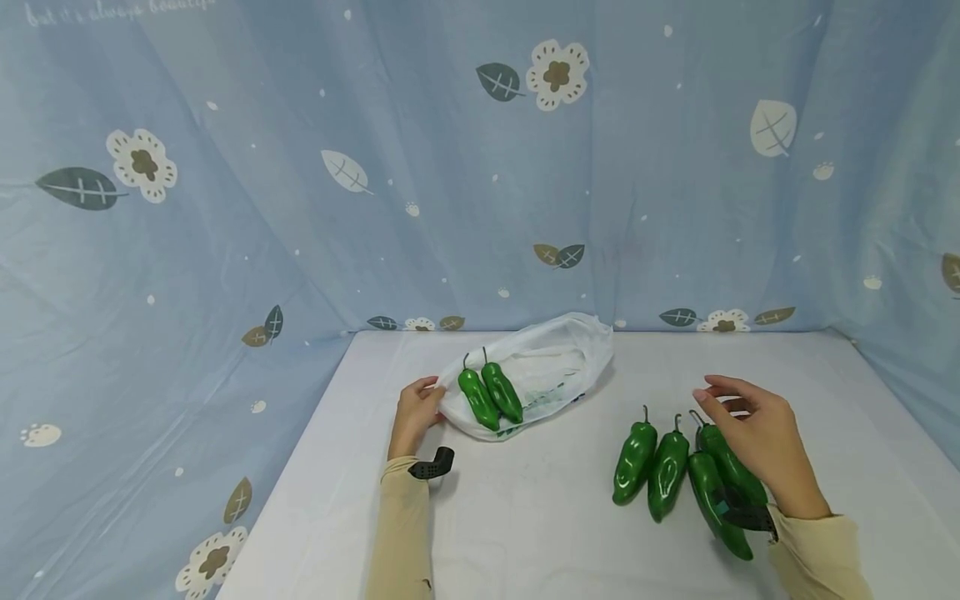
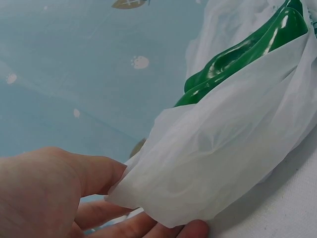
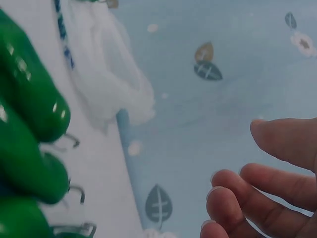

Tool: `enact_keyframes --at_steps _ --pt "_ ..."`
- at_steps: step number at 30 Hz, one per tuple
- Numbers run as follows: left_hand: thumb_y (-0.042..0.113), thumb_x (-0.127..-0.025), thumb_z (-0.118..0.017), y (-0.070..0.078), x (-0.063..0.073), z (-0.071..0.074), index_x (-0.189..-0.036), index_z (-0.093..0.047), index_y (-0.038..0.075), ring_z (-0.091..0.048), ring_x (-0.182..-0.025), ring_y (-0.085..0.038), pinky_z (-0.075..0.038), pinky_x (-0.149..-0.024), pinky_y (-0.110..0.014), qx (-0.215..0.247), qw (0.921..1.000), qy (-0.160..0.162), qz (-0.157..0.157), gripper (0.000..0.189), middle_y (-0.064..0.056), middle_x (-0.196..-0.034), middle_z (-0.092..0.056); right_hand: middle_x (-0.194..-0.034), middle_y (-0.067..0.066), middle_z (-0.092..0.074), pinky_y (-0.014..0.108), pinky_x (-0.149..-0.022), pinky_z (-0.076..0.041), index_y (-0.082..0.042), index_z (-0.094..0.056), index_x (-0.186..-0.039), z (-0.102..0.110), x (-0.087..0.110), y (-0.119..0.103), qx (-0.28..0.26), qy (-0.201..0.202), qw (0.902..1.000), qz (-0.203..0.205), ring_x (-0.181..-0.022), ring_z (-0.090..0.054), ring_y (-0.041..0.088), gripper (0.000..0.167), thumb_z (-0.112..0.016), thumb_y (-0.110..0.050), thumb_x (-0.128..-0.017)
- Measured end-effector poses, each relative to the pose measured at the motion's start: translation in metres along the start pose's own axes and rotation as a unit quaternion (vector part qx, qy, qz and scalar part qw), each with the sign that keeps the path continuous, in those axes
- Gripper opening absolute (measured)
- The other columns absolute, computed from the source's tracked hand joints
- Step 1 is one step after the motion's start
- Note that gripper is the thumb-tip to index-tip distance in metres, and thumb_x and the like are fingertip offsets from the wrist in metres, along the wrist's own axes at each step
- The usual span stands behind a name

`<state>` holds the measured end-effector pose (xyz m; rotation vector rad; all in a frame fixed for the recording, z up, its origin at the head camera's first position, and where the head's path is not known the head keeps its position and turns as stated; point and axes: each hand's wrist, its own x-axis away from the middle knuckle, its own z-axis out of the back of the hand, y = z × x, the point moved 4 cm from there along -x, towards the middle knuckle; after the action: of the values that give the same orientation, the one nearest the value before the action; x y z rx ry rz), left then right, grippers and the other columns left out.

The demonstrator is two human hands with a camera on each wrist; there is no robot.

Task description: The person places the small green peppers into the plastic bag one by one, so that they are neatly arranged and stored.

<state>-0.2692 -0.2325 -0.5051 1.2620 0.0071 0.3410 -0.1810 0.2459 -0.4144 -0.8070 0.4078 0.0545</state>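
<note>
My left hand (image 1: 412, 419) pinches the left edge of a white plastic bag (image 1: 542, 371) lying on the table. In the left wrist view, the thumb is over the bag's film (image 2: 213, 163) and the fingers are beneath it. Two glossy green peppers (image 1: 501, 392) with thin curved stems lie side by side at the bag's left end. My right hand (image 1: 772, 437) hovers at the right, holding nothing, its thumb apart from its loosely bent fingers. Below and beside it lie several more green peppers (image 1: 669, 475); the wrist and its camera partly cover the rightmost ones.
The table (image 1: 540, 517) has a white cover. A blue curtain (image 1: 450, 167) with leaf and flower prints rises behind it and along its sides. Between the bag and the right-hand peppers lies a stretch of white cloth.
</note>
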Motion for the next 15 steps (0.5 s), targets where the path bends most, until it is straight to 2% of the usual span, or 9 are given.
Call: enact_keyframes --at_steps 2,4,6,8,10,11,15 --pt "0.021 -0.104 -0.058 0.001 0.000 0.000 -0.145 -0.057 0.004 -0.068 -0.117 -0.035 -0.063 -0.080 -0.032 0.000 1.0000 -0.001 -0.001 0.044 -0.026 -0.138 -0.064 -0.109 0.027 -0.074 0.003 -0.066 -0.042 0.003 -0.070 -0.125 0.002 0.000 0.008 0.009 0.000 0.9999 -0.007 -0.080 -0.044 -0.025 0.039 -0.072 -0.025 -0.098" --pt "0.022 -0.104 -0.059 0.002 0.000 0.000 -0.145 -0.057 0.005 -0.068 -0.117 -0.034 -0.063 -0.081 -0.033 0.001 1.0000 -0.002 0.002 0.044 -0.026 -0.138 -0.064 -0.110 0.027 -0.073 0.007 -0.064 -0.044 0.003 -0.070 -0.126 0.003 0.000 0.015 0.018 -0.005 0.9997 -0.017 -0.082 -0.048 -0.019 0.041 -0.071 -0.027 -0.099" --pt "0.021 -0.104 -0.059 0.003 0.001 0.000 -0.145 -0.057 0.004 -0.068 -0.116 -0.035 -0.064 -0.083 -0.035 0.002 1.0000 -0.004 0.001 0.045 -0.026 -0.138 -0.064 -0.111 0.028 -0.073 0.012 -0.061 -0.046 0.004 -0.069 -0.128 0.003 0.000 0.023 0.025 -0.015 0.9992 -0.027 -0.084 -0.060 -0.003 0.043 -0.070 -0.029 -0.099" --pt "0.021 -0.104 -0.059 0.003 0.001 0.000 -0.145 -0.057 0.005 -0.068 -0.116 -0.034 -0.063 -0.083 -0.035 0.002 1.0000 -0.004 0.002 0.044 -0.026 -0.137 -0.064 -0.113 0.029 -0.072 0.016 -0.060 -0.046 0.004 -0.067 -0.129 0.002 0.000 0.031 0.032 -0.026 0.9985 -0.036 -0.088 -0.067 0.018 0.046 -0.068 -0.031 -0.100" --pt "0.021 -0.104 -0.059 0.002 0.001 0.000 -0.145 -0.057 0.004 -0.068 -0.115 -0.034 -0.064 -0.083 -0.035 0.000 1.0000 -0.004 0.001 0.044 -0.026 -0.137 -0.064 -0.114 0.030 -0.071 0.018 -0.060 -0.046 0.006 -0.066 -0.130 0.001 0.000 0.038 0.037 -0.035 0.9978 -0.043 -0.092 -0.067 0.039 0.047 -0.067 -0.031 -0.101" --pt "0.021 -0.104 -0.059 0.002 0.001 0.000 -0.144 -0.057 0.004 -0.068 -0.115 -0.033 -0.064 -0.082 -0.034 -0.001 1.0000 -0.004 0.000 0.044 -0.026 -0.137 -0.064 -0.114 0.031 -0.071 0.018 -0.060 -0.046 0.006 -0.066 -0.130 0.001 0.000 0.042 0.040 -0.038 0.9974 -0.048 -0.095 -0.067 0.044 0.047 -0.067 -0.032 -0.101" --pt "0.021 -0.103 -0.059 0.001 0.002 0.001 -0.144 -0.058 0.004 -0.068 -0.114 -0.032 -0.063 -0.080 -0.032 -0.001 1.0000 -0.002 -0.002 0.044 -0.026 -0.136 -0.065 -0.116 0.034 -0.069 0.023 -0.061 -0.046 0.008 -0.064 -0.130 -0.002 0.001 0.057 0.051 -0.046 0.9948 -0.075 -0.098 -0.066 0.048 0.050 -0.064 -0.033 -0.102"
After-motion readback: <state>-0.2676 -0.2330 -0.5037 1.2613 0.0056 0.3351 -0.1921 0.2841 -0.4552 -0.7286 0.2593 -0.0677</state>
